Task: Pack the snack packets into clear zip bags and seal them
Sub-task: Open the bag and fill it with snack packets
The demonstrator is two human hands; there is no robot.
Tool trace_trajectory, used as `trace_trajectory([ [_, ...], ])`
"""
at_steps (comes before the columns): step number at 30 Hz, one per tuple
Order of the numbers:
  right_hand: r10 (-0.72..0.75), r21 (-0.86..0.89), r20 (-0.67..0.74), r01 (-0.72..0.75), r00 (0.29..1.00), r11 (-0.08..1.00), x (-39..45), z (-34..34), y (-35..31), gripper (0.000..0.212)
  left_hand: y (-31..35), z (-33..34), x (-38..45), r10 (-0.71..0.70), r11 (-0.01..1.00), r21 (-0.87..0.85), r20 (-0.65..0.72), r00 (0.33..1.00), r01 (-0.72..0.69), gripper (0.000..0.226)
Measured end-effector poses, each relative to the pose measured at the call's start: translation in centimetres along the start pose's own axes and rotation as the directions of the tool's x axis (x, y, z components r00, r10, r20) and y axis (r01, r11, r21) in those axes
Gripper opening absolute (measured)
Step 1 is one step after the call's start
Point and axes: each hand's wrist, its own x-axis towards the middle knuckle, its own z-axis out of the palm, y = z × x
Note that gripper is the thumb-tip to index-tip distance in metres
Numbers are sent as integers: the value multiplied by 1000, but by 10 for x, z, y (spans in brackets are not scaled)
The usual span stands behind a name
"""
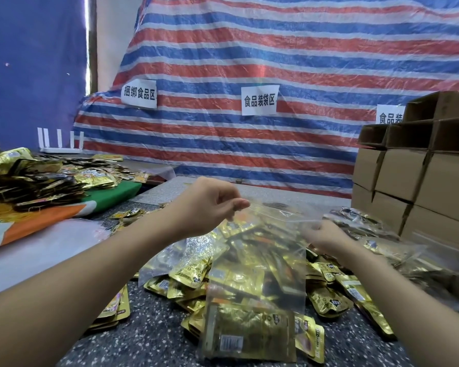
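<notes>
A clear zip bag (260, 276) hangs in front of me over the speckled table, with gold snack packets (249, 327) sitting in its bottom. My left hand (210, 205) pinches the bag's top edge at the left corner. At the right corner my right hand (326, 237) pinches the same edge, seen partly through the plastic. Under and around the bag lies a loose heap of gold snack packets (329, 300).
Filled clear bags (398, 250) lie at the right beside stacked cardboard boxes (419, 181). At the left, another pile of gold packets (37, 178) rests on an orange, green and white cloth (51, 218). A striped tarp (249, 62) with paper signs hangs behind.
</notes>
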Motion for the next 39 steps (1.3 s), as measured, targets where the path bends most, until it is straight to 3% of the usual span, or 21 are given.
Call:
trace_trajectory([
  [2,-8,-184,11,10,1000,983,-1,12,8,36,0,1,0,-4,1000,3,1,1000,4,45],
  [5,12,-324,41,1,999,946,-5,30,16,41,1,1,0,1,1000,28,13,1000,-1,39],
  [7,5,-359,63,18,998,933,-6,39,20,50,2,1,0,-4,999,36,22,1000,3,40],
  [11,-35,-315,58,52,998,948,-3,48,27,46,3,0,0,-4,999,41,32,999,2,40],
  [15,16,-434,135,45,991,900,0,39,22,56,2,0,-1,4,999,45,27,1000,-5,37],
  [20,-30,-582,280,194,960,790,-5,39,12,36,-1,1,0,6,999,48,14,1000,-7,36],
  [26,-126,-624,189,218,974,750,-11,42,28,18,-3,3,1,29,997,73,9,1000,-30,31],
  [30,-101,-590,118,151,988,793,-13,31,29,13,-3,3,1,34,997,73,15,999,-35,32],
  [33,-3,-487,62,33,998,873,-11,17,27,17,-4,2,0,45,997,68,20,999,-46,32],
  [37,72,-146,64,-62,995,987,-9,-17,18,32,-4,1,0,41,997,67,13,999,-42,36],
  [39,50,149,58,-58,997,987,-15,-37,3,22,-5,2,1,41,997,67,13,999,-42,31],
])
